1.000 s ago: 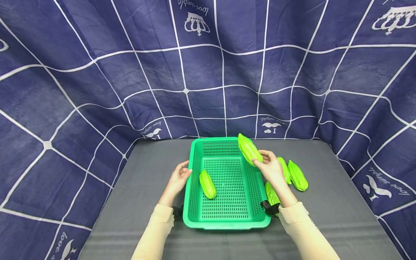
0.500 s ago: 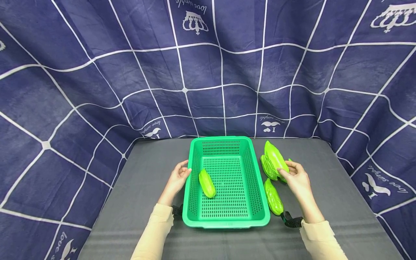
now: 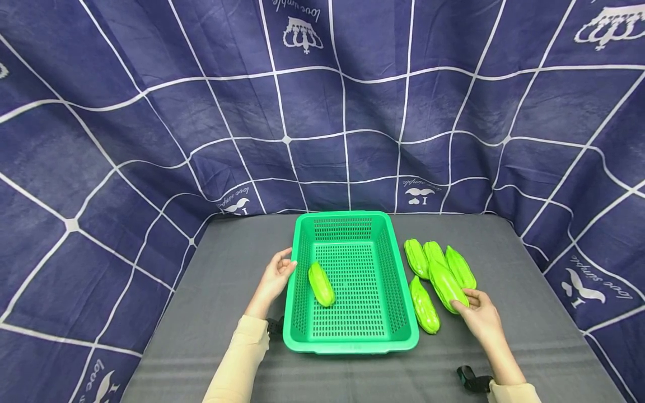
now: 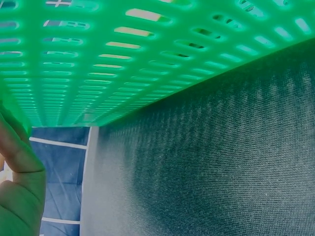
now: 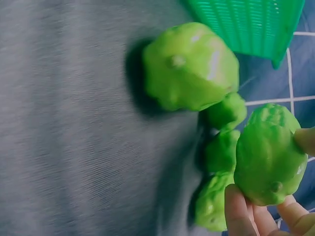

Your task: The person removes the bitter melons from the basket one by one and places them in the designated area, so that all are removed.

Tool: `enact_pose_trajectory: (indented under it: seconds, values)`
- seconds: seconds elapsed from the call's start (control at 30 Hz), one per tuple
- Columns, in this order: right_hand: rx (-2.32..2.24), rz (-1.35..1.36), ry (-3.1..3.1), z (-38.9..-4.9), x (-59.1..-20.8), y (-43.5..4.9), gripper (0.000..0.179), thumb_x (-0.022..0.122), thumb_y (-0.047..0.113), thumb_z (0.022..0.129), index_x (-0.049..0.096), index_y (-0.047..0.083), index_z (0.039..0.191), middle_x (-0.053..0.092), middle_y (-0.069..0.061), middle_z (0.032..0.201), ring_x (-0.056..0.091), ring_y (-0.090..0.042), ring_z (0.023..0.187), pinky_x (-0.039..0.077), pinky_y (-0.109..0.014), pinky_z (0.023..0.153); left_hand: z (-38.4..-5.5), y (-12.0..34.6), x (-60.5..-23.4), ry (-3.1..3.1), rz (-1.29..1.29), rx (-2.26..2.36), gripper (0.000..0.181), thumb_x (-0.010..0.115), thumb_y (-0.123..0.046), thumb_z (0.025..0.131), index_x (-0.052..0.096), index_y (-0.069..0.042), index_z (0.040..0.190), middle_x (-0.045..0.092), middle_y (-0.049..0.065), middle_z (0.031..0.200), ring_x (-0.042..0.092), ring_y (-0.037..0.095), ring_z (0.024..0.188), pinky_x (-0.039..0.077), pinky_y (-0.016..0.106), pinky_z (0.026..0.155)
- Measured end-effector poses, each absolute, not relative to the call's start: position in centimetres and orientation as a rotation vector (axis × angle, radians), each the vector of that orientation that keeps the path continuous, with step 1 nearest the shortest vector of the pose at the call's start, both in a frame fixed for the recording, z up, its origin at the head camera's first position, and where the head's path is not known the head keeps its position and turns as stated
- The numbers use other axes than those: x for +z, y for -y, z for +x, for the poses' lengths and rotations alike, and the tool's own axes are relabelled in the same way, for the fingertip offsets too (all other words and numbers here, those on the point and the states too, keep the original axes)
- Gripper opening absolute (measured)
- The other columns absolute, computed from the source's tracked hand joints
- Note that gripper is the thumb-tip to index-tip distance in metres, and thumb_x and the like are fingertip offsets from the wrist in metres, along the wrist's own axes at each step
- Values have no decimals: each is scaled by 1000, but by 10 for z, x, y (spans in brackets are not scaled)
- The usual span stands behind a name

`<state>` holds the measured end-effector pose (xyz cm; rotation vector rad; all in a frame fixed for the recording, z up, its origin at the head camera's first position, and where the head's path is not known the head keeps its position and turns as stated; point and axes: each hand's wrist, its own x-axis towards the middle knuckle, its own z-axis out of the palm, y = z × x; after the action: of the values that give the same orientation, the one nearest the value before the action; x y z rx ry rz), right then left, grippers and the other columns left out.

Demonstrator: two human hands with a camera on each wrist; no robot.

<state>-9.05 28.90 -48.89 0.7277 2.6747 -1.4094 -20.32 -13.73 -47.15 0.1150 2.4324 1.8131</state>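
My right hand [image 3: 478, 313] pinches a light green bitter melon [image 3: 447, 286] by its near end, thumb on one side and fingers on the other. In the right wrist view that bitter melon [image 5: 269, 155] is seen end-on between thumb and fingers. More bitter melons lie right of the basket: one [image 3: 425, 307] near its front corner, others [image 3: 415, 258] farther back, partly behind the held one. My left hand [image 3: 276, 275] holds the left rim of the green plastic basket [image 3: 353, 347], thumb over the edge. A single bitter melon [image 3: 321, 285] lies inside on the left.
A grey cloth [image 3: 227, 246] covers the table. Behind and at both sides hangs a dark blue curtain [image 3: 373, 162] with white lines. Black camera straps [image 3: 472, 380] sit at the wrists. The perforated basket wall [image 4: 128, 64] fills the upper left wrist view.
My right hand has carried its bitter melon from above the basket's right rim rightward and toward me, over the others on the table. My left hand and the basket have stayed in place.
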Motion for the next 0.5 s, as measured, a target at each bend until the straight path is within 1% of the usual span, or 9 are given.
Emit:
enact_pose_trajectory:
  seconds: [0.17,0.27,0.5]
  values:
    - [-1350,752,-2654,-82,-501,-293,67,59,30,96,33,-10,144,43,-37,137,49,-48,121,42,-54,94,-204,137,-472,-2426,102,1820,51,54,-5,100,36,8,147,62,26,106,54,5,77,43,21,72]
    - [-1334,775,-2656,-79,-507,-294,67,60,29,95,34,-12,142,45,-38,134,51,-49,117,45,-52,90,-203,136,-472,-2433,104,1815,51,55,-5,100,37,8,146,62,26,106,55,5,78,44,20,72]
    - [-1308,850,-2660,-73,-518,-293,65,61,27,92,38,-12,139,48,-38,131,53,-47,113,42,-54,91,-203,136,-471,-2438,110,1802,52,55,-6,101,36,8,147,62,25,105,55,6,79,44,22,73]
